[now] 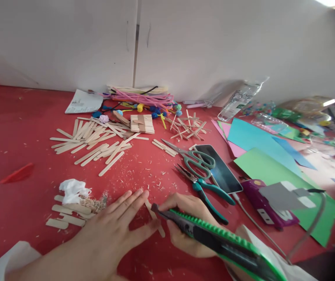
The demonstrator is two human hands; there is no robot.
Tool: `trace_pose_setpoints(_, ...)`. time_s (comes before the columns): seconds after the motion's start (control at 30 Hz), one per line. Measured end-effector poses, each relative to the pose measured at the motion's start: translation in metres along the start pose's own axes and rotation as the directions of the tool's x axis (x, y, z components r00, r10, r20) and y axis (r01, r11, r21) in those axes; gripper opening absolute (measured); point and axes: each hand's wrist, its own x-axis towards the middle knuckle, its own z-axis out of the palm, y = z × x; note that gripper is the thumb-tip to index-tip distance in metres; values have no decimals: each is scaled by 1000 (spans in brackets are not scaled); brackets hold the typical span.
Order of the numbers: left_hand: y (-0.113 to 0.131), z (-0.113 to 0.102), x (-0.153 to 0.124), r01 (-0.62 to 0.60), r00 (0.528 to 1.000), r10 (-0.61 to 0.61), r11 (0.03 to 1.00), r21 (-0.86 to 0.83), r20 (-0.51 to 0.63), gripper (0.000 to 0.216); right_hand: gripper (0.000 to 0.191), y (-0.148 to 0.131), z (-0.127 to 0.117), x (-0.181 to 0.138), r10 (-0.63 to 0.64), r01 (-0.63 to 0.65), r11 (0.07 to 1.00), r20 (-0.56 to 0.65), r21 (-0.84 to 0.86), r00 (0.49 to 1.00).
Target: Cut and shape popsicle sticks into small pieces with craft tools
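My right hand (pixel 189 222) grips a green and black utility knife (pixel 228 240), its tip resting at a wooden craft stick (pixel 162 231) on the red table. My left hand (pixel 111 230) lies flat with fingers spread, thumb and index finger at the same stick, steadying it against the table. Part of that stick is hidden under my thumb and the knife tip. Close to my left hand are several cut stick pieces (pixel 70 220), a crumpled white tissue (pixel 73 190) and a small heap of wood shavings (pixel 95 203).
Loose craft sticks (pixel 87 134) spread behind my hands. Scissors (pixel 198 164) overlap a phone (pixel 221 171); teal-handled pliers (pixel 211 195) lie nearer. Coloured paper (pixel 261 134), a purple device (pixel 261 207) with a cable, and a plastic bottle (pixel 239 102) are at right. Pink pipe cleaners (pixel 142 97) lie along the cabinet.
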Motion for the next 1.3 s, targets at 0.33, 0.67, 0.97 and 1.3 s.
trace_pose_setpoints(0.33,5,-17,9,55,990,-49,998,-43,134,80,19,3,2,-4,120,-120,993,3,-1,993)
trace_pose_setpoints(0.67,-10,-8,-6,79,996,-78,997,7,-50,84,7,4,-16,-7,376,-357,912,-65,202,924)
trace_pose_setpoints(0.97,4,-18,8,140,974,-125,988,-69,188,85,17,0,-2,-4,146,-146,989,-31,-15,989)
trace_pose_setpoints(1.3,1,-9,9,83,987,-71,993,-78,144,84,22,4,3,-6,59,-60,998,103,7,993)
